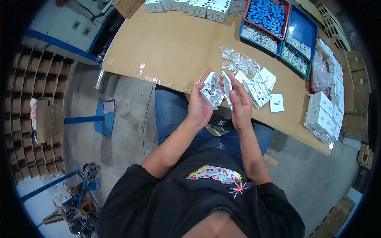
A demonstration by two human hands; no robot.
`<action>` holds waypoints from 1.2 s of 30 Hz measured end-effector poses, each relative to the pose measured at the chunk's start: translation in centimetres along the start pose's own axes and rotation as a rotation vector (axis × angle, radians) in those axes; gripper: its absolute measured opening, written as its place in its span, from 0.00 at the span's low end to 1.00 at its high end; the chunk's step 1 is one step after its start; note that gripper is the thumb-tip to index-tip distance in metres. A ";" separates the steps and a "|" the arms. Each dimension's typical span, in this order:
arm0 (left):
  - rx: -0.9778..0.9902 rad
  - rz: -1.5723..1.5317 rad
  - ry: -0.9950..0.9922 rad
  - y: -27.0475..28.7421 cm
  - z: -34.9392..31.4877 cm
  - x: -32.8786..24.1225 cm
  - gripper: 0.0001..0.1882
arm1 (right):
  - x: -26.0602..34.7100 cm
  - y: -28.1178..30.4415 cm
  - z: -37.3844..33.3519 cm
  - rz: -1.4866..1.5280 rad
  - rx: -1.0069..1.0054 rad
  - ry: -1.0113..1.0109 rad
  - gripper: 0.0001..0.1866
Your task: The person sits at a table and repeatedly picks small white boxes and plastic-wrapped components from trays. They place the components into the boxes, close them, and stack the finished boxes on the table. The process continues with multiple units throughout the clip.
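Observation:
In my left hand [198,105] is a white plastic housing [212,91], its moulded inner side turned up. My right hand [241,104] grips a flat white cover plate [227,89], tilted on edge close beside the housing. Both parts are above my lap at the table's near edge. Just right of my right hand, another white moulded housing [258,91] lies among flat white plates on the cardboard. One square white plate [276,102] with a small print lies apart near the edge. Behind them is a heap of small clear plastic bags [239,61].
A cardboard sheet [166,43] covers the table. Trays at the back right hold blue pieces [266,16] and small white parts [260,38]. Stacked white boxes [322,115] stand at the right edge; more white units [190,7] line the far edge. A blue-framed machine [65,29] stands left.

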State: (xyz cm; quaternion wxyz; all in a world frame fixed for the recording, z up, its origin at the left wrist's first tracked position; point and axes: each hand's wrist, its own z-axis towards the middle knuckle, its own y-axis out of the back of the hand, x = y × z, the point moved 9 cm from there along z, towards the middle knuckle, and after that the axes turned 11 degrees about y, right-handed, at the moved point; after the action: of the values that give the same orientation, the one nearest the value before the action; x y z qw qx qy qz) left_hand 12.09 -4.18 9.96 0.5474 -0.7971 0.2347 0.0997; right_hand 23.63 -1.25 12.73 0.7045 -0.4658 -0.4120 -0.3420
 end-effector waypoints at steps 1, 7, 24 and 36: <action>-0.001 0.014 -0.011 0.0 0.0 -0.2 0.33 | -0.1 -0.1 0.0 -0.037 0.007 0.020 0.30; -0.012 0.061 0.000 -0.3 -0.7 -0.5 0.33 | 1.3 -1.0 -0.3 -0.597 0.114 0.299 0.33; 0.023 0.119 0.001 -0.5 -0.9 -0.1 0.35 | 1.7 -2.4 -0.6 -0.800 0.196 0.384 0.37; 0.080 0.440 -0.134 -0.2 -1.1 -1.5 0.43 | 2.4 -2.4 0.2 -0.610 0.309 0.249 0.27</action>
State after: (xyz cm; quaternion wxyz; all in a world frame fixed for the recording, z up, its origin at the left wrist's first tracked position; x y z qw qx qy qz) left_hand 10.73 -4.75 11.15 0.5579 -0.6960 0.3697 0.2602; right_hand 22.52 -2.08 15.78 0.6771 -0.1644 -0.4896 -0.5243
